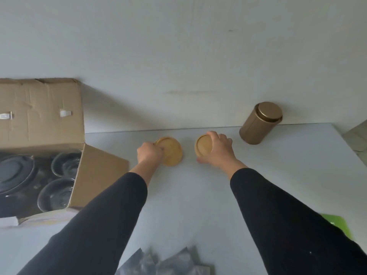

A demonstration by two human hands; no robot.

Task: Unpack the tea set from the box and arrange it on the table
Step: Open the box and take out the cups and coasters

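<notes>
Nearest the camera, crumpled grey wrapping [166, 262] lies at the bench's front edge, and a green sheet [335, 225] shows past the right sleeve. Both arms in black sleeves reach forward over the pale grey bench [278, 165]. To the left stands an open cardboard box [39, 120], its flaps spread; inside sit two clear glass cups [59, 193] and a dark round piece [14, 173] packed close together. Further out, the left hand [150, 153] has its fingers curled shut on the near-left rim of a round, flat wooden coaster [171, 150], honey-coloured with a raised lip, lying on the bench. Just to its right, apart from it, a second matching coaster [203, 145] is covered on its right side by the right hand [217, 149], fingers spread narrow over the top with the thumb at the near edge, holding it. Beyond, near the wall, a bronze-coloured metal tin [260, 124] with a stepped lid stands on the bench's far edge.
</notes>
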